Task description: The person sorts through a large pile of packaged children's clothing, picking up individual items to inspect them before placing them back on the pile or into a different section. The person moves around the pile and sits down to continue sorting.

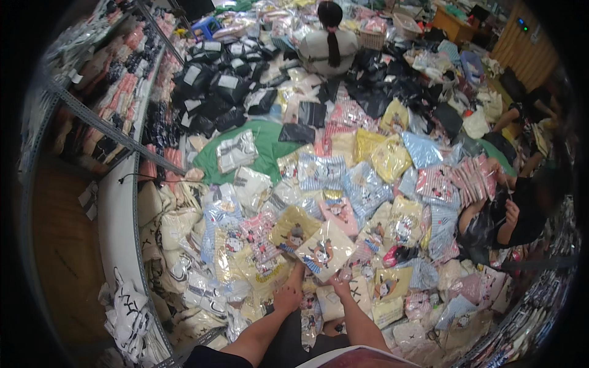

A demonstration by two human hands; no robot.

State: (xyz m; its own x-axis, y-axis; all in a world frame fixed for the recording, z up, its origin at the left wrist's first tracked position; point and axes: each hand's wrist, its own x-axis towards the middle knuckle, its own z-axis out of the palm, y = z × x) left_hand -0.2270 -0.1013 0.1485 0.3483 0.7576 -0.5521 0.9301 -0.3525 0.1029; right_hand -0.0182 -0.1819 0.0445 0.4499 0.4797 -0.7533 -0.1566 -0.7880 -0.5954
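Observation:
My right hand (339, 283) grips the lower edge of a cream garment in a clear plastic bag (327, 250), printed with a cartoon figure. Just behind it, partly overlapped, lies a yellowish bagged garment (294, 230) with a similar print. My left hand (288, 298) is lower left of the cream bag, its fingers spread over my lower leg or foot, and seems to hold nothing. Around both hands spread bagged garments, among them a pink striped one (262, 232), a pink one (339, 214) and a yellow one (391, 281).
Metal shelving (115, 131) with stacked garments runs along the left. Black parcels (228, 83) and a green cloth (230, 138) lie further off. One person (327, 46) sits at the top; another person's arm (511, 216) is at the right. Scissors (433, 336) lie lower right.

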